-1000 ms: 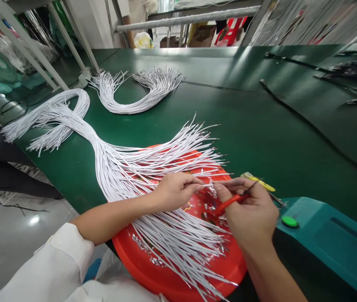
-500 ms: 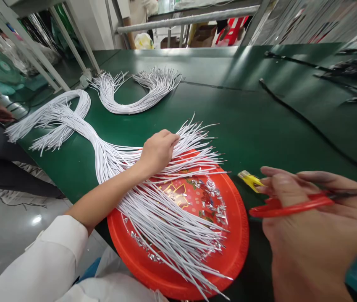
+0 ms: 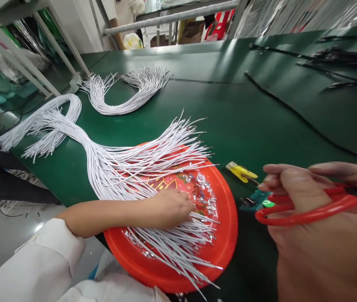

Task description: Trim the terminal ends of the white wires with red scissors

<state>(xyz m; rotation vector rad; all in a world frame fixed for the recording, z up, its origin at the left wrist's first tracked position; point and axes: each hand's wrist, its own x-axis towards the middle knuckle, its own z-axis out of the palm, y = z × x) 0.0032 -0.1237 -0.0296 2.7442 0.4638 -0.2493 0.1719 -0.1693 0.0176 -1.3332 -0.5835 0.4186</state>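
My left hand [image 3: 174, 208] reaches over the red tray [image 3: 227, 235], its fingers curled closed on white wires [image 3: 178, 241] of the near part of a fanned bundle. How many wires it grips is hidden under the fingers. The far part of the bundle [image 3: 166, 149] lies loose across the tray's far rim. Silvery scraps [image 3: 208, 195] are scattered over the tray's patterned bottom. At the right, my right hand [image 3: 320, 218] is closed around scissors with red handles [image 3: 311, 216]; their blades point away to the right, mostly out of sight.
A yellow-handled tool [image 3: 243, 172] and a small teal tool [image 3: 255, 200] lie between the tray and my right hand. More white wire bundles [image 3: 115, 107] rest at the back left. Black cables [image 3: 292, 109] cross the green table [image 3: 216, 113] on the right. Metal legs [image 3: 61, 50] stand at the left.
My left hand has left the far part of the bundle and come nearer, down onto the near wires. My right hand still holds the scissors, now turned slightly. The view has shifted a little right.
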